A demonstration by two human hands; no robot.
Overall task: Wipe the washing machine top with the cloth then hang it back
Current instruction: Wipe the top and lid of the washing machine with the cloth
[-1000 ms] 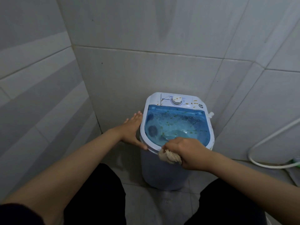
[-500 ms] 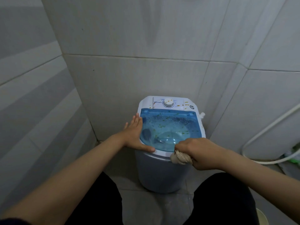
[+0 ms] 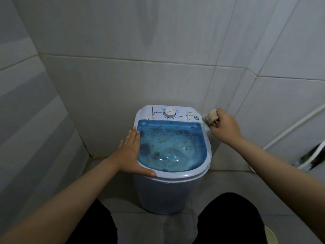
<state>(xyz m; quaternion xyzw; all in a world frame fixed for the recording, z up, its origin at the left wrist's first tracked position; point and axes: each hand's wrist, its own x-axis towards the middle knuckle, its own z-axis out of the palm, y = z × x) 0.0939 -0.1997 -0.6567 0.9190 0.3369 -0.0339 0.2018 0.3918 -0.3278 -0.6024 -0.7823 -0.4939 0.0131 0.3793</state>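
A small white washing machine (image 3: 175, 192) stands on the floor in a tiled corner. Its see-through blue lid (image 3: 171, 147) carries water drops and small green and yellow specks. A white dial (image 3: 169, 113) sits on the rear control panel, which has yellow stains. My left hand (image 3: 132, 154) lies flat and open on the lid's left rim, thumb along the front edge. My right hand (image 3: 224, 128) is closed on a bunched beige cloth (image 3: 211, 116) at the machine's rear right corner, beside the panel.
Grey tiled walls close in on the left, the back and the right. A white hose (image 3: 288, 129) runs along the right wall down to a dark object (image 3: 314, 155) on the floor. My dark-trousered knees (image 3: 228, 219) flank the machine's base.
My right hand has carried the cloth from the lid's front rim up along the right side to the rear right corner. My left hand has slid forward along the left rim.
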